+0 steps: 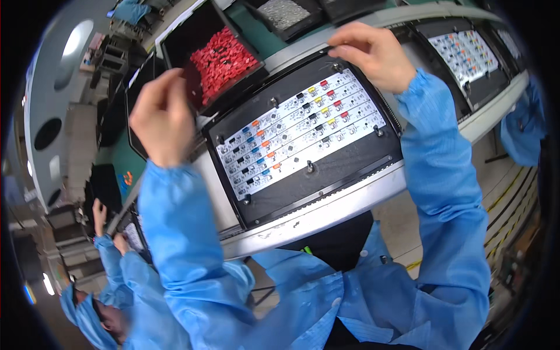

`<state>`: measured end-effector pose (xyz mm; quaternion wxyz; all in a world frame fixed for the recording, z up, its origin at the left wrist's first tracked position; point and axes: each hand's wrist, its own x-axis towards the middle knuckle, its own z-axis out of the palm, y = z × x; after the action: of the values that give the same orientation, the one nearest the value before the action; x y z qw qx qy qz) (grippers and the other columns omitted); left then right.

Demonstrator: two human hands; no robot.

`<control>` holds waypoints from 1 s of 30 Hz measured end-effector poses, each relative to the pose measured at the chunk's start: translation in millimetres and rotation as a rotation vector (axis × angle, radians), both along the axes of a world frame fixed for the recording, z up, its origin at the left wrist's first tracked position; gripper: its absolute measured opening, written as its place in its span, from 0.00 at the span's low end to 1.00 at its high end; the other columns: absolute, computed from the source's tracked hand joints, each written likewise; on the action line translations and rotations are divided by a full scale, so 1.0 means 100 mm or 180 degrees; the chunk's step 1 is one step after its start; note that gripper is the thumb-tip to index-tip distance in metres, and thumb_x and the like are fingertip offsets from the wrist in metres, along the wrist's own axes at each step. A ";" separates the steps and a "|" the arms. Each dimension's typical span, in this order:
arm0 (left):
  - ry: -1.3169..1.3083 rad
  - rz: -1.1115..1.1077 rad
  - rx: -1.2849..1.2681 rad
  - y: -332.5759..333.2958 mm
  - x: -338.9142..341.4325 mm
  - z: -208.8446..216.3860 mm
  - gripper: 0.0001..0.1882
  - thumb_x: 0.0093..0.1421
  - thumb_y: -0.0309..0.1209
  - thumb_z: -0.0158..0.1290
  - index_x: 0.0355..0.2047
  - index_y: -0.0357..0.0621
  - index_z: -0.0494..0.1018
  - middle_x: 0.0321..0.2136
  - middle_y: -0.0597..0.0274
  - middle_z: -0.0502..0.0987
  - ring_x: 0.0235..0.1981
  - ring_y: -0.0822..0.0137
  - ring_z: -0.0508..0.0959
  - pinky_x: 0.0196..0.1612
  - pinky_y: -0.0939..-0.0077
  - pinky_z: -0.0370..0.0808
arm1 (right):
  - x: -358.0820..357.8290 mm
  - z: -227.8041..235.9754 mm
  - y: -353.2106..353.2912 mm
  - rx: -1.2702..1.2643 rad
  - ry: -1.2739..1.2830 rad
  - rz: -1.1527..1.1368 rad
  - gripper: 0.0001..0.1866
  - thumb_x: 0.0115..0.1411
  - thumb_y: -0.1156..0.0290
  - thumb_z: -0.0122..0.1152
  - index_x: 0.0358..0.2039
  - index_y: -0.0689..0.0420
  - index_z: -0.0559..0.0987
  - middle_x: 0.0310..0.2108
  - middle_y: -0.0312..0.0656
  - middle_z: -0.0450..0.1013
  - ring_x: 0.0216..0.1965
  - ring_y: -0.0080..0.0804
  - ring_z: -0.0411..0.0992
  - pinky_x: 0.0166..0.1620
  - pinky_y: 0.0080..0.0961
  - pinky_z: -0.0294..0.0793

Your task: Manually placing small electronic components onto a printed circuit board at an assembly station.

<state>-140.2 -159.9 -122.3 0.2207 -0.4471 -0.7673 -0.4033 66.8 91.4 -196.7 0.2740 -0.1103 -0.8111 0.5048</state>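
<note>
Before me lies a black carrier frame (pixel 280 205) holding a white circuit board panel (pixel 297 140) made of several long strips. Rows of small black, blue, orange, yellow and red parts stand on it. My left hand (pixel 160 119) is raised over the frame's left end, beside a bin of red parts. Its fingers are curled in and blurred, and anything between them is hidden. At the frame's far right edge, my right hand (pixel 376 55) has thumb and forefinger brought together in a pinch. What they grip, if anything, is too small to make out.
Beyond the frame stands a black bin of red parts (pixel 224 61), with a bin of silvery parts (pixel 283 13) farther right. Another carrier with a board (pixel 464 55) sits along the metal rail (pixel 326 213) to the right. A co-worker in blue (pixel 128 286) works at lower left.
</note>
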 end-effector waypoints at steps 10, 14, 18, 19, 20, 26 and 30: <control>-0.1430 0.0860 -0.0525 -0.46 -1.69 -0.21 0.18 0.61 0.39 0.54 0.37 0.33 0.79 0.28 0.59 0.81 0.30 0.68 0.79 0.37 0.75 0.74 | 0.33 0.03 -0.46 0.0477 -0.0348 0.0381 0.09 0.57 0.81 0.59 0.39 0.68 0.79 0.37 0.43 0.73 0.37 0.26 0.71 0.40 0.19 0.70; -0.1022 0.1581 -0.2005 -0.78 -2.04 -0.57 0.18 0.54 0.35 0.53 0.40 0.35 0.78 0.41 0.39 0.78 0.47 0.48 0.78 0.50 0.63 0.74 | 0.44 0.09 -0.60 0.0665 -0.0526 0.0196 0.06 0.53 0.81 0.63 0.33 0.66 0.80 0.32 0.45 0.76 0.34 0.28 0.74 0.38 0.22 0.72; -0.1598 0.1452 -0.2489 -0.83 -1.71 -0.64 0.21 0.47 0.29 0.63 0.42 0.37 0.76 0.45 0.44 0.78 0.48 0.50 0.78 0.51 0.66 0.73 | 0.52 -0.05 -0.60 0.0038 -0.0871 0.0069 0.05 0.59 0.79 0.60 0.35 0.65 0.79 0.33 0.40 0.77 0.34 0.24 0.74 0.40 0.20 0.73; -0.1572 0.1472 -0.2412 -0.84 -1.65 -0.63 0.19 0.48 0.29 0.63 0.41 0.37 0.77 0.45 0.43 0.77 0.47 0.50 0.78 0.51 0.65 0.74 | 0.53 -0.05 -0.61 -0.0058 -0.0901 0.0174 0.05 0.61 0.78 0.58 0.38 0.65 0.78 0.34 0.39 0.77 0.36 0.22 0.74 0.42 0.20 0.73; -0.1621 0.1427 -0.2542 -0.81 -1.64 -0.60 0.17 0.49 0.28 0.61 0.41 0.36 0.77 0.44 0.42 0.77 0.48 0.48 0.77 0.51 0.63 0.74 | 0.55 -0.04 -0.61 -0.0009 -0.0885 0.0162 0.05 0.61 0.78 0.58 0.38 0.65 0.78 0.34 0.39 0.77 0.36 0.22 0.74 0.42 0.20 0.73; -0.1444 0.1476 -0.2742 -0.71 -1.52 -0.50 0.18 0.53 0.28 0.58 0.44 0.34 0.74 0.46 0.40 0.75 0.49 0.45 0.75 0.52 0.60 0.73 | 0.53 -0.01 -0.63 0.0080 -0.0827 0.0125 0.06 0.61 0.80 0.57 0.38 0.66 0.78 0.35 0.40 0.76 0.37 0.23 0.73 0.41 0.19 0.72; -0.1376 0.1503 -0.2771 -0.73 -1.48 -0.47 0.18 0.53 0.28 0.58 0.43 0.34 0.74 0.46 0.40 0.75 0.50 0.45 0.75 0.53 0.60 0.73 | 0.46 0.01 -0.62 0.0330 -0.0667 0.0153 0.08 0.61 0.79 0.57 0.40 0.66 0.79 0.34 0.40 0.75 0.35 0.23 0.72 0.39 0.18 0.72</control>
<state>-288.7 -233.1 -169.2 -0.0633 -0.2195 -0.9710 -0.0703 112.9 29.3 -196.1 0.1809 -0.1287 -0.8628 0.4543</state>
